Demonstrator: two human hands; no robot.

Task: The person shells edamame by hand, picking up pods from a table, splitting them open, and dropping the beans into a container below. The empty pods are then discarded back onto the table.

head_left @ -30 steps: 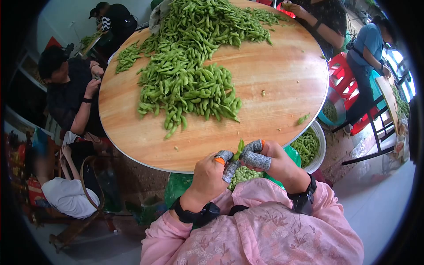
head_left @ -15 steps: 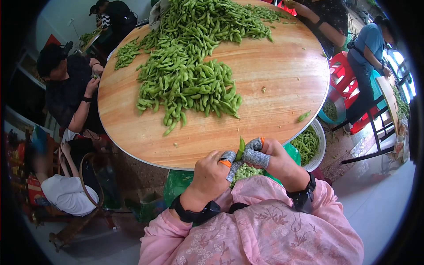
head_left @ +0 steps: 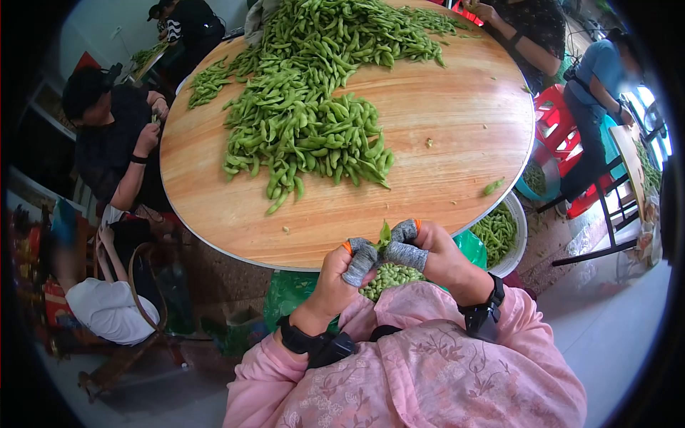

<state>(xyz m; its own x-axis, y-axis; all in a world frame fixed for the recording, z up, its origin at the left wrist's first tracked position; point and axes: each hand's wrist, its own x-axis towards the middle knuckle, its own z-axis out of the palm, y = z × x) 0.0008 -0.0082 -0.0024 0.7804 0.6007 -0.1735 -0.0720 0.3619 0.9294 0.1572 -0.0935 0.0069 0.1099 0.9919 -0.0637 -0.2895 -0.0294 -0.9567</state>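
Observation:
My left hand (head_left: 344,274) and my right hand (head_left: 434,254) meet just in front of the table's near edge. Both are closed on one green soybean pod (head_left: 384,234), pinched between thumbs and fingers that wear grey knit finger covers with orange edges. The pod's tip points up; its lower part is hidden by the covers. Directly below my hands lie many shelled green beans (head_left: 389,279), in a green plastic bag (head_left: 285,296) spread at my lap. A large heap of soybean pods (head_left: 307,135) covers the far and middle part of the round wooden table (head_left: 442,171).
A single pod (head_left: 493,186) lies near the table's right edge. Beside it below stands a white basket (head_left: 521,235) of pods. Co-workers sit at the left (head_left: 107,143) and far right of the table. Red stools (head_left: 553,118) and a blue-green basin (head_left: 536,194) stand at right.
Both hands have turned inward and closed tighter around the pod, and less of it shows. More shelled beans are visible under my hands. The view has shifted slightly.

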